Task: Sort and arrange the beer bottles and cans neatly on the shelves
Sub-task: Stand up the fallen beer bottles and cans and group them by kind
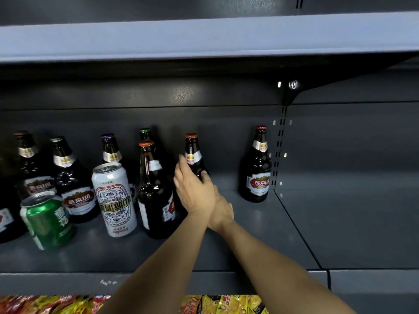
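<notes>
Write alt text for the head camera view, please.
Both hands, left and right, reach together around a dark glass beer bottle with an orange cap on a grey metal shelf. More bottles, a white patterned can and a green can stand left.

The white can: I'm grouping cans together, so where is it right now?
In the head view, the white can stands upright at the shelf's front left, between the tilted green can and a tall brown bottle.
</notes>
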Available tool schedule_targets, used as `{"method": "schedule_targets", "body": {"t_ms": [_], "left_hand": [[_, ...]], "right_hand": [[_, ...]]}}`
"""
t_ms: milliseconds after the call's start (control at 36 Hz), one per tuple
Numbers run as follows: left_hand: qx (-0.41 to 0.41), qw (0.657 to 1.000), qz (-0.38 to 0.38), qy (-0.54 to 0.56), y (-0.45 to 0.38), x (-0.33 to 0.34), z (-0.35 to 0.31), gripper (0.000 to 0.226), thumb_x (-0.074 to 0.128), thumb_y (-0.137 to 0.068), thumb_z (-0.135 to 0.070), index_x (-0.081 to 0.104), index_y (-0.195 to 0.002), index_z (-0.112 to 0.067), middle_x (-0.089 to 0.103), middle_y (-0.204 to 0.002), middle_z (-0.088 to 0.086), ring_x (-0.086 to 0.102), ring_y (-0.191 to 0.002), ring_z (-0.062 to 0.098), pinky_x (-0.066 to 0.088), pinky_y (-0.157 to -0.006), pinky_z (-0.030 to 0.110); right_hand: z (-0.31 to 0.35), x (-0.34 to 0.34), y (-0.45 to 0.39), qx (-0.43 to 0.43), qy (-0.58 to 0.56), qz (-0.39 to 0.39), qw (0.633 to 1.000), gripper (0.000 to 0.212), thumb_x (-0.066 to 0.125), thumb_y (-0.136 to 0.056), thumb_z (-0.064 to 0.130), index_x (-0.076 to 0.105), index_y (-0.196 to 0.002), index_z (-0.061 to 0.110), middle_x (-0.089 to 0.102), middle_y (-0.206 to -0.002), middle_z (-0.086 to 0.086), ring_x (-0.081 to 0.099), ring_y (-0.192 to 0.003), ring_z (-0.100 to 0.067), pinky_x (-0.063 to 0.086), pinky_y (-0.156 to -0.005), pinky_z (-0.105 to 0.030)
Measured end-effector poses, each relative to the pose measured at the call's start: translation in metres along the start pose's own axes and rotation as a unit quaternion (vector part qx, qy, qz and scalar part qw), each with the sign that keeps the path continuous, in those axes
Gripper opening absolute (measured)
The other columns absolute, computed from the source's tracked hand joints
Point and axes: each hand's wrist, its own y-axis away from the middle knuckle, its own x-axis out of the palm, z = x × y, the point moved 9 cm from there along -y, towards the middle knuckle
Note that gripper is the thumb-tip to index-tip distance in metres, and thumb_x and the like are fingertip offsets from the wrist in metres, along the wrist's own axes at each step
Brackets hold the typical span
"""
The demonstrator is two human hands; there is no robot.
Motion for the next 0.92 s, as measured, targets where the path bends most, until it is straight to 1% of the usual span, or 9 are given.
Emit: {"method": "schedule_targets", "body": {"t_ms": [83, 139, 222, 278, 361, 472, 583, 667, 917], "left_hand": [[-0.098, 0.989, 0.105, 0.045, 0.003, 0.029, 0.031, 0.087, 0.067, -0.087, -0.037, 0.015, -0.155, -0.02, 0.028, -0.156, 0.01, 0.031, -0.141, 0.031, 0.027, -0.115, 0.042], [-0.184, 0.962, 0.171, 0.108, 0.01, 0.049, 0.053, 0.105, 0.074, -0.069, -0.053, 0.018, -0.154, -0.027, 0.038, -0.15, 0.009, 0.043, -0.133, 0.03, 0.037, -0.111, 0.045], [-0.207, 0.932, 0.264, 0.136, 0.017, 0.076, 0.068, 0.099, 0.081, -0.06, -0.042, 0.033, -0.146, -0.028, 0.059, -0.129, 0.001, 0.058, -0.115, 0.019, 0.049, -0.101, 0.042], [-0.189, 0.939, 0.261, 0.118, 0.012, 0.08, 0.069, 0.077, 0.082, -0.071, -0.025, 0.043, -0.138, -0.024, 0.062, -0.121, 0.0, 0.06, -0.11, 0.018, 0.051, -0.098, 0.04], [-0.186, 0.945, 0.24, 0.12, 0.007, 0.086, 0.067, 0.067, 0.081, -0.075, -0.016, 0.047, -0.132, -0.021, 0.061, -0.116, -0.002, 0.06, -0.106, 0.018, 0.051, -0.094, 0.034], [-0.188, 0.95, 0.218, 0.124, 0.004, 0.099, 0.063, 0.072, 0.082, -0.075, -0.017, 0.044, -0.136, -0.021, 0.062, -0.118, 0.001, 0.06, -0.106, 0.02, 0.052, -0.094, 0.037], [-0.187, 0.956, 0.198, 0.113, -0.002, 0.111, 0.064, 0.077, 0.082, -0.074, -0.017, 0.042, -0.14, -0.017, 0.061, -0.123, 0.006, 0.06, -0.11, 0.026, 0.051, -0.096, 0.039], [-0.179, 0.96, 0.191, 0.095, -0.005, 0.116, 0.064, 0.079, 0.083, -0.073, -0.019, 0.041, -0.14, -0.018, 0.06, -0.124, 0.008, 0.059, -0.112, 0.028, 0.051, -0.095, 0.041], [-0.173, 0.96, 0.191, 0.106, 0.002, 0.108, 0.066, 0.077, 0.08, -0.077, -0.02, 0.038, -0.142, -0.019, 0.059, -0.129, 0.007, 0.058, -0.114, 0.026, 0.05, -0.097, 0.041]], "right_hand": [[-0.01, -0.014, -0.006, 0.015, -0.038, -0.002, 0.999, 0.045, 0.057, -0.09, 0.034, 0.035, -0.125, 0.017, 0.063, -0.118, -0.006, 0.057, -0.113, -0.029, 0.043, -0.093, -0.04], [-0.018, -0.022, -0.009, 0.029, -0.058, 0.007, 0.998, 0.049, 0.061, -0.088, 0.03, 0.033, -0.125, 0.014, 0.063, -0.114, -0.006, 0.059, -0.109, -0.029, 0.043, -0.085, -0.036], [-0.027, -0.031, -0.013, 0.03, -0.065, 0.013, 0.997, 0.048, 0.063, -0.086, 0.024, 0.032, -0.12, 0.012, 0.059, -0.107, -0.003, 0.059, -0.099, -0.025, 0.045, -0.079, -0.033], [-0.03, -0.034, -0.017, 0.027, -0.06, 0.014, 0.998, 0.05, 0.066, -0.085, 0.024, 0.032, -0.119, 0.011, 0.059, -0.111, -0.005, 0.059, -0.1, -0.024, 0.045, -0.078, -0.033], [-0.034, -0.038, -0.019, 0.021, -0.034, -0.023, 0.999, 0.044, 0.066, -0.085, 0.03, 0.036, -0.113, 0.012, 0.057, -0.118, -0.007, 0.06, -0.102, -0.026, 0.042, -0.071, -0.033], [-0.045, -0.038, -0.016, 0.036, 0.013, -0.072, 0.997, 0.056, 0.067, -0.085, 0.033, 0.037, -0.128, 0.014, 0.05, -0.124, -0.003, 0.057, -0.108, -0.023, 0.04, -0.07, -0.031], [-0.056, -0.033, -0.014, 0.057, 0.049, -0.067, 0.995, 0.059, 0.066, -0.087, 0.029, 0.035, -0.136, 0.016, 0.05, -0.127, -0.003, 0.054, -0.115, -0.022, 0.047, -0.08, -0.035], [-0.057, -0.034, -0.016, 0.052, 0.067, -0.07, 0.994, 0.056, 0.063, -0.088, 0.025, 0.036, -0.136, 0.016, 0.051, -0.128, -0.002, 0.051, -0.118, -0.022, 0.047, -0.086, -0.037], [-0.058, -0.034, -0.015, 0.052, 0.071, -0.077, 0.993, 0.049, 0.06, -0.088, 0.023, 0.039, -0.132, 0.018, 0.055, -0.126, -0.002, 0.052, -0.115, -0.022, 0.046, -0.085, -0.036]]}}
